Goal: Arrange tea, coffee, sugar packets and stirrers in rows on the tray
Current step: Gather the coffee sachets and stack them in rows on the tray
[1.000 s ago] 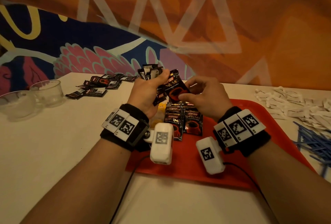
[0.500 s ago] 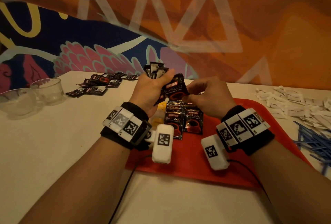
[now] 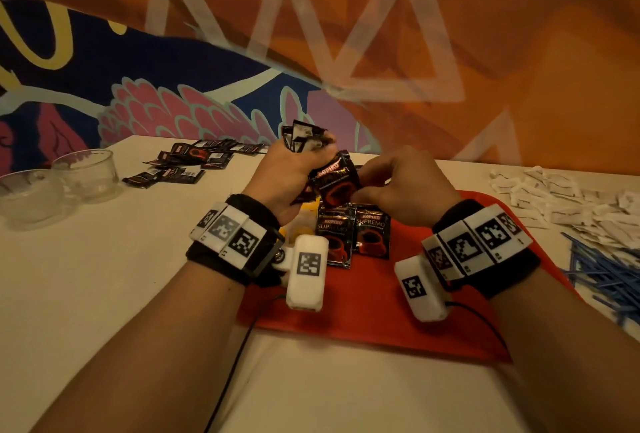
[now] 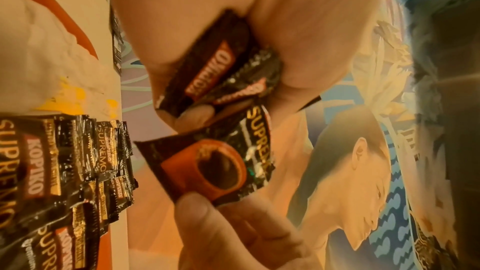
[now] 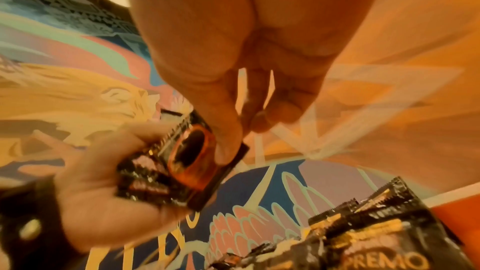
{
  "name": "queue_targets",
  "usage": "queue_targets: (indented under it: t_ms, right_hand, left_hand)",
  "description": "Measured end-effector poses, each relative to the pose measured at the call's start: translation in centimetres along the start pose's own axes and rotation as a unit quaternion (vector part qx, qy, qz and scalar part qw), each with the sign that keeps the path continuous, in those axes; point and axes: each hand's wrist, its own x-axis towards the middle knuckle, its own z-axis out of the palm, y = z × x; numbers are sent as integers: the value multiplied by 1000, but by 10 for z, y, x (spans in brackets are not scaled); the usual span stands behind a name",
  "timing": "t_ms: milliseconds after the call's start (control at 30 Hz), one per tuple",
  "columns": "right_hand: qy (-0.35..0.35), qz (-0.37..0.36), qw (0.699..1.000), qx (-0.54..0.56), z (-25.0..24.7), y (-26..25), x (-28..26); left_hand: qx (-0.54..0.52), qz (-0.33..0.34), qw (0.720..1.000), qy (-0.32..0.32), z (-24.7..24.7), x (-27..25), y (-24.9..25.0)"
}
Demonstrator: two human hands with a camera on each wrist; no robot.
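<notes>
Above the far edge of the red tray (image 3: 363,304), my left hand (image 3: 294,173) grips a bundle of black coffee packets (image 3: 301,133) (image 4: 223,69). My right hand (image 3: 398,187) pinches the bottom corner of one coffee packet (image 3: 334,180) (image 4: 215,163) (image 5: 189,159) that sticks out of that bundle. Several coffee packets (image 3: 353,235) (image 4: 59,171) lie in rows on the tray below the hands. Yellow-and-white tea packets (image 3: 304,214) show under my left wrist.
More coffee packets (image 3: 187,161) lie scattered on the white table (image 3: 104,294) at the back left, beside two glass bowls (image 3: 55,183). White sugar packets (image 3: 561,200) and blue stirrers (image 3: 602,273) are heaped to the right of the tray.
Both hands have sunk slightly toward the tray. My right hand's fingers have closed on the sticking-out packet, which has tilted and come partly away from the bundle.
</notes>
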Motion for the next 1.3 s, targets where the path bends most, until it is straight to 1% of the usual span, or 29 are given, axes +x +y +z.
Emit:
queue_targets:
  t_ms: [100, 200, 300, 400, 600, 767, 867, 1167, 1300]
  right_hand:
    - [-49, 62, 996, 28, -7, 3, -1]
    - [-82, 123, 989, 25, -15, 9, -5]
    - [-107, 210, 971, 29, -17, 15, -13]
    - [-148, 280, 947, 53, -16, 19, -22]
    - [-171, 350, 917, 87, -15, 22, -31]
    - [-201, 367, 905, 77, -9, 20, -34]
    - [-204, 370, 904, 70, -3, 19, -35]
    - [-168, 369, 912, 70, -4, 16, -34]
    - [-147, 345, 925, 65, -7, 16, -31]
  left_hand:
    - [-48, -30, 997, 45, -5, 6, -2]
    - [-52, -60, 994, 73, -15, 12, -5]
    - [-70, -79, 992, 73, -20, 14, -6]
    - [-80, -88, 991, 67, -19, 14, -6]
    - [-87, -101, 989, 62, -19, 14, -7]
    - [-86, -106, 989, 63, -21, 15, -8]
    - [-86, -109, 988, 63, -22, 16, -7]
    - [-87, -116, 988, 58, -24, 16, -7]
    - [-111, -139, 984, 28, -22, 11, -5]
